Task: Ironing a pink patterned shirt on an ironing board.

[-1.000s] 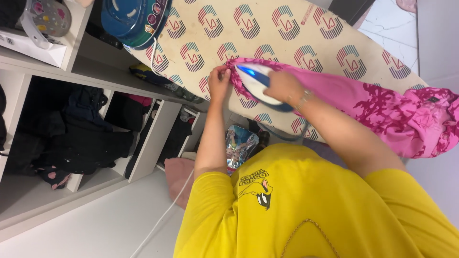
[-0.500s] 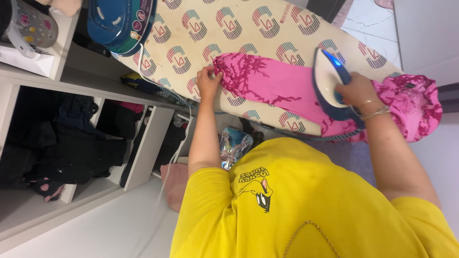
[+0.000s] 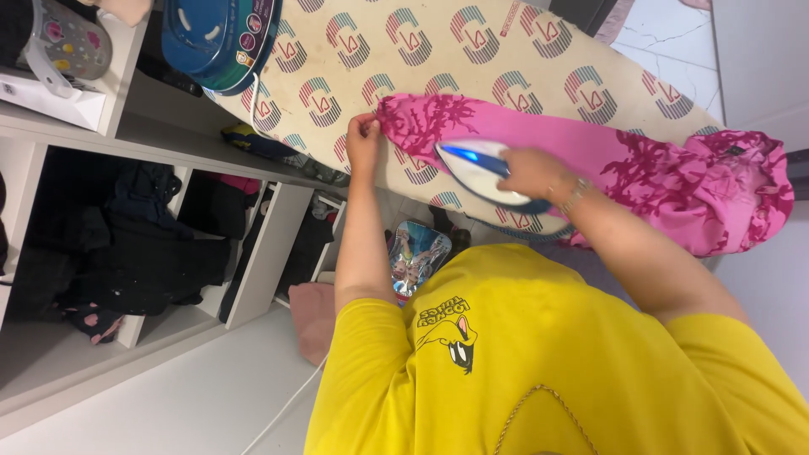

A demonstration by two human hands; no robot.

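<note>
Gripping a white-and-blue iron [image 3: 476, 164], the right hand [image 3: 527, 173] hides its handle.

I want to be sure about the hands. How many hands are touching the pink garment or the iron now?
2. The left hand pinches the end of the pink garment on the ironing board. The right hand grips the iron resting on that garment.

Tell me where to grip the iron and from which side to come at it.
Grip the iron by its top handle, coming from above at the rear end, as the right hand does: its soleplate lies flat on the pink garment, tip pointing toward the left hand pinning the cloth's end.
</note>
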